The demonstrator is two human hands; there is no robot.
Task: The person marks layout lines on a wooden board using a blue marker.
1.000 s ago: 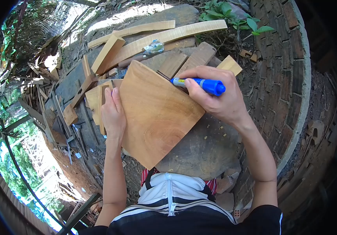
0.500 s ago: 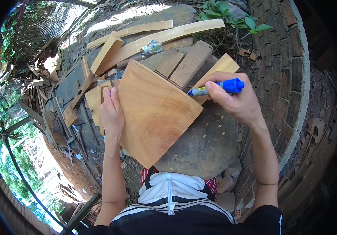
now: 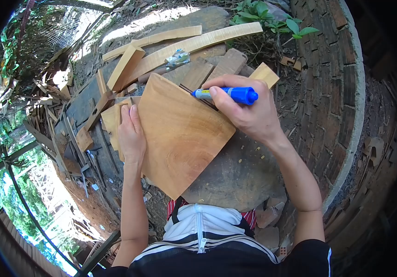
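Head view: scrap offcuts (image 3: 108, 117) far left, then left hand (image 3: 131, 136) flat and open, fingers pressed on left edge of wooden panel (image 3: 180, 134). Panel lying on round stone surface (image 3: 240, 175), near corner overhanging toward the body. Right hand (image 3: 249, 115) closed around blue marker (image 3: 228, 93) — tip at panel's upper right edge, beside wooden blocks (image 3: 196, 74). Probably best done with firm left-hand pressure against slipping, marker tip tight to the edge — one steady stroke.
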